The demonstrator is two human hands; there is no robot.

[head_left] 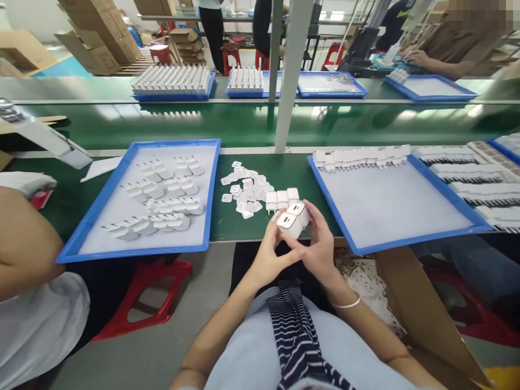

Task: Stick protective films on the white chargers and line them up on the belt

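Two white USB charger plugs (293, 221) are held side by side between my hands, port faces turned up toward me. My left hand (270, 252) grips them from the left, thumb and fingers closed on them. On the other side, my right hand (319, 249) closes around the same pair. Just beyond my fingers, several more white chargers (281, 198) stand in a row on the green table (239, 233). Left of that row lies a loose heap of small white square covers (249, 187).
A blue-rimmed tray (215, 189) at left holds rows of chargers; another tray (390, 211) at right has a row along its far edge. A grey post (288, 81) rises ahead beside the green conveyor (195, 124). Co-workers sit at left and across. A cardboard box (422, 303) is below right.
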